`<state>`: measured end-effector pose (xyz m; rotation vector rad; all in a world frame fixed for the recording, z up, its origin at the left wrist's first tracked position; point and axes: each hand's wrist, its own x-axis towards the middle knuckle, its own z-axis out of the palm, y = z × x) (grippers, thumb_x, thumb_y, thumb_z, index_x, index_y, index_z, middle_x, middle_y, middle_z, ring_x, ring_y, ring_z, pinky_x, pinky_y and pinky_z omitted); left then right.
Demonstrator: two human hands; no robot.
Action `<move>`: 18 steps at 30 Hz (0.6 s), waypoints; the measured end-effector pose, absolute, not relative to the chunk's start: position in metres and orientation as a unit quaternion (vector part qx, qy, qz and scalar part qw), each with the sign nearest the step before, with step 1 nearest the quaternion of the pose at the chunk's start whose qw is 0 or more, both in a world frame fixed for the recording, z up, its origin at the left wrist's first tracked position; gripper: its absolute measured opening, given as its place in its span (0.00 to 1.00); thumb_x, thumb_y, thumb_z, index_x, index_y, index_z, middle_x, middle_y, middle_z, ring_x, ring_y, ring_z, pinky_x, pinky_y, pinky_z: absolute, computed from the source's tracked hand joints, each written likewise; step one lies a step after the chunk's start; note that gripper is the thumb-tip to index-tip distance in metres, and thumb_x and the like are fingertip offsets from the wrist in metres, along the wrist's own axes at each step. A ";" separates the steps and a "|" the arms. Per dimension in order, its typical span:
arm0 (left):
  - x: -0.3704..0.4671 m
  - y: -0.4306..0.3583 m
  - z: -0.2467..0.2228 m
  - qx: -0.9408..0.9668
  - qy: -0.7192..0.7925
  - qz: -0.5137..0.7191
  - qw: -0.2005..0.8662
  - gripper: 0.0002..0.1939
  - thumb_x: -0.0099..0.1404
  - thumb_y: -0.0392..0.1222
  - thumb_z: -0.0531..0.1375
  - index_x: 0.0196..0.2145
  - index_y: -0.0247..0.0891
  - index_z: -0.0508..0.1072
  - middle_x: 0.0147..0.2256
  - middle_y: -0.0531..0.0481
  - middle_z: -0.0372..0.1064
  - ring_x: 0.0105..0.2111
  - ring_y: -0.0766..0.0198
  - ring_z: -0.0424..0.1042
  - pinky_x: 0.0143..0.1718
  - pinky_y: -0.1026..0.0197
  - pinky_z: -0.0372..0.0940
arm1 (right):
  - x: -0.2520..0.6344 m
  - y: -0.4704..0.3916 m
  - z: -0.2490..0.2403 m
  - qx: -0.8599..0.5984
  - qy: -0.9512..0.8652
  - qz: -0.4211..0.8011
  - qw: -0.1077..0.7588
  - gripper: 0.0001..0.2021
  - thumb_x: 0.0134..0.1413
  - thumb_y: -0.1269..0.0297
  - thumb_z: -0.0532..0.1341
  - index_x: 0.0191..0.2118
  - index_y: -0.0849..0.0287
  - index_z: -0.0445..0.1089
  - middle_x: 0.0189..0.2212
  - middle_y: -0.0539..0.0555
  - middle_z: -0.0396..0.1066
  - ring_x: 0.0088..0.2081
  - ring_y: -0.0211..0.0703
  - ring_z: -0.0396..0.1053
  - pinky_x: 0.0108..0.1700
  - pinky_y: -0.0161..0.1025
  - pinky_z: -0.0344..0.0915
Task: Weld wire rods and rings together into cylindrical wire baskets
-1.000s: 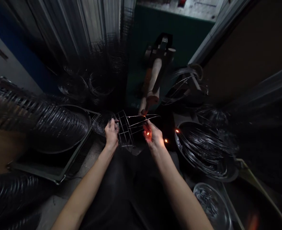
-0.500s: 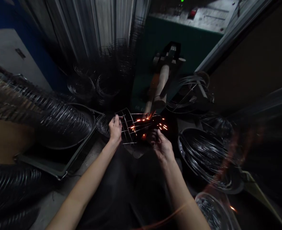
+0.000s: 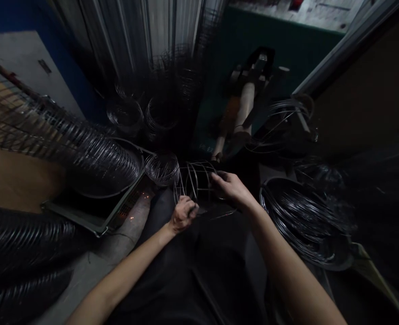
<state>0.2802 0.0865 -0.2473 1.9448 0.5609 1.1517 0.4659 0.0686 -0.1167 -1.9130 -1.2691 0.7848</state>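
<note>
Between my hands is a small wire cage [image 3: 196,177] of curved hoops joined by straight rods. My left hand [image 3: 183,214] is closed on its near left side, fingers curled round the wire. At the cage's upper right, my right hand [image 3: 229,185] has thumb and fingers pinched on the wire; the fingertips are dark and partly hidden. Just behind the cage stands the welding machine's electrode arm [image 3: 245,108], its lower tip [image 3: 218,155] close to the cage's far edge. The dim light blurs the exact contact.
Left of the cage are a bundle of wire rings [image 3: 161,169] and a green-edged crate [image 3: 80,221] under a long stack of wire hoops [image 3: 94,151]. On the right, a round basin [image 3: 296,221] holds many loose wires. The green machine body [image 3: 216,58] rises behind. A few glowing specks lie on the floor at left.
The bright sparks at the electrode have gone out. The cage has come away from the electrode tip and turned. My left hand has moved down and nearer; my right hand is now on the cage's upper right.
</note>
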 end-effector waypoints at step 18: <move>0.292 0.120 -0.213 0.143 0.420 0.451 0.775 0.19 0.66 0.51 0.54 0.24 0.35 0.63 0.11 0.62 0.44 0.11 0.75 0.47 0.18 0.69 0.52 | 0.521 -0.160 -0.236 -0.921 -0.262 0.044 0.286 0.23 0.53 0.53 0.52 0.46 0.65 0.72 0.43 0.65 0.73 0.45 0.56 0.71 0.49 0.49 0.64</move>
